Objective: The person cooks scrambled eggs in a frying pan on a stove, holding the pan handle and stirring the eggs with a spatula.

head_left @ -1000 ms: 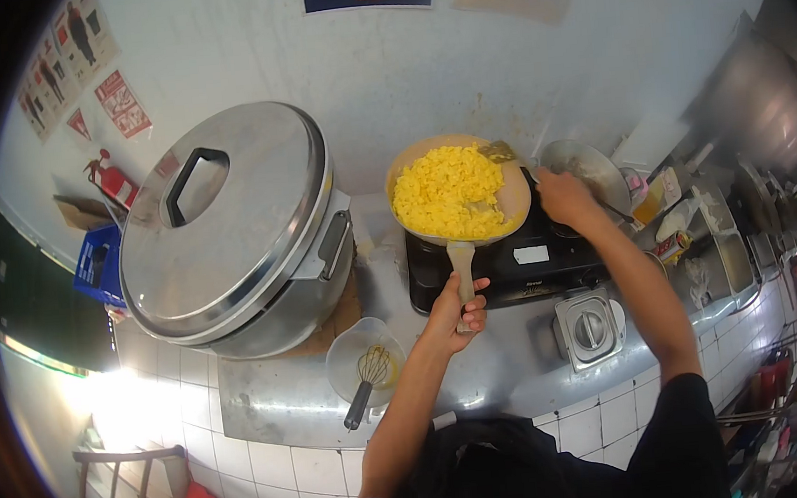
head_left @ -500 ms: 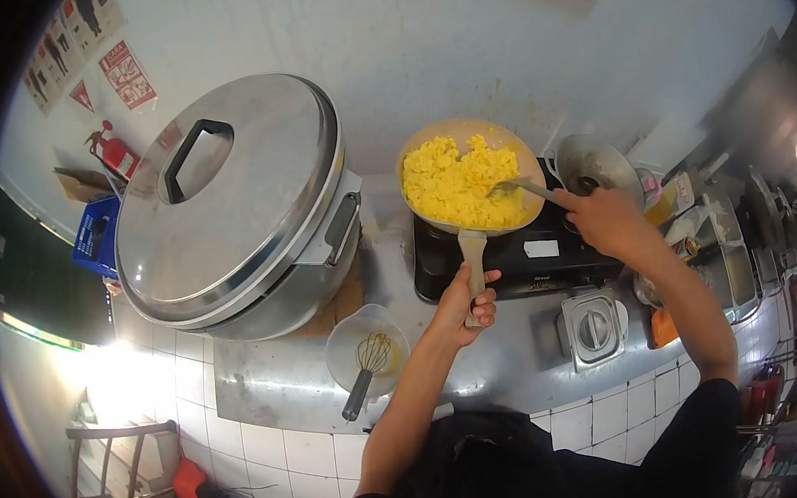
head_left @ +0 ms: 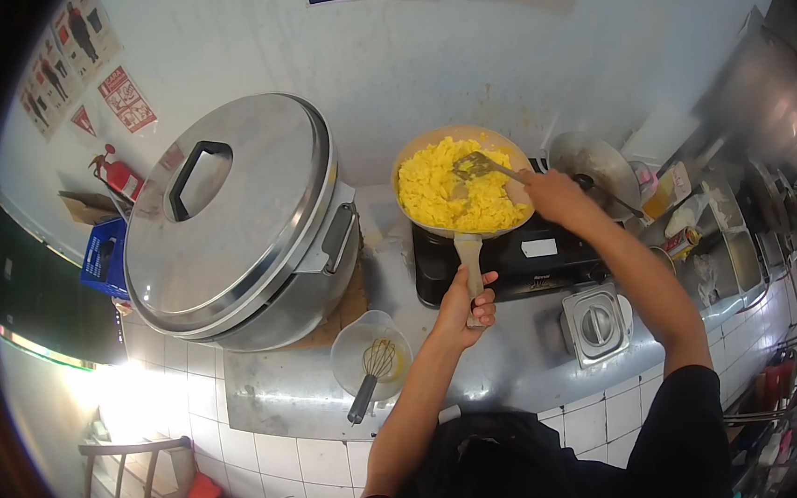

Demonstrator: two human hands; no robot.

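Yellow scrambled eggs (head_left: 441, 189) fill much of a light-coloured frying pan (head_left: 407, 152) on a black gas stove (head_left: 512, 263). My left hand (head_left: 464, 309) is wrapped round the pan's beige handle (head_left: 469, 253), which points toward me. A slotted spatula (head_left: 476, 164) is gripped by my right hand (head_left: 553, 195) at the pan's right side. Its head lies on the eggs near the middle of the pan, and its handle end is hidden in my fist.
A large lidded metal pot (head_left: 227, 216) stands at the left. In front are a clear bowl (head_left: 342, 361) with a whisk (head_left: 371, 377) and a lidded steel container (head_left: 596, 325). A wok (head_left: 597, 158) with a black-handled utensil sits right of the pan.
The spatula head has moved left and up across the eggs, my right hand going left with it. My left hand keeps its hold on the handle. The camera view has shifted slightly.
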